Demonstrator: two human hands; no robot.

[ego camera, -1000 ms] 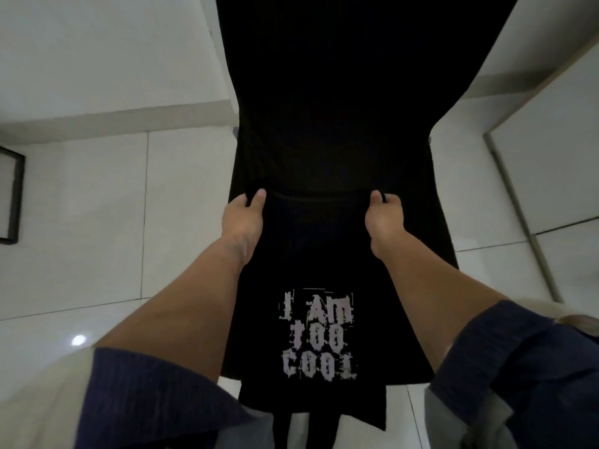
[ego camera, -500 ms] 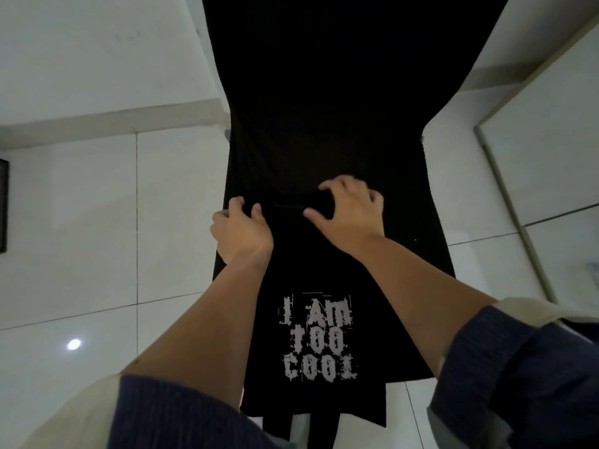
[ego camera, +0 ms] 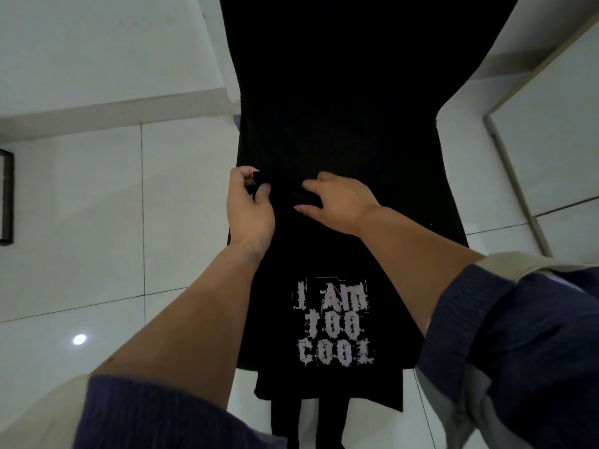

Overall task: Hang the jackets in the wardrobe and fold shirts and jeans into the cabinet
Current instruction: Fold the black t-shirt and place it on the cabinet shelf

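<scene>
Now the fingers point(ego camera: 261, 180) of the left hand point(ego camera: 248, 210) are pinching a small fold of the black shirt point(ego camera: 337, 124) near the middle of the frame. Just beside, the right hand point(ego camera: 340, 202) is lying on the same cloth, its fingers curling and gripping a crease between thumb and fingertips. The shirt is hanging down through the centre of the frame, with the white print point(ego camera: 332, 325) "I AM TOO COOL" in the lower part. Behind it the white tiled floor point(ego camera: 97, 222) is showing.
</scene>
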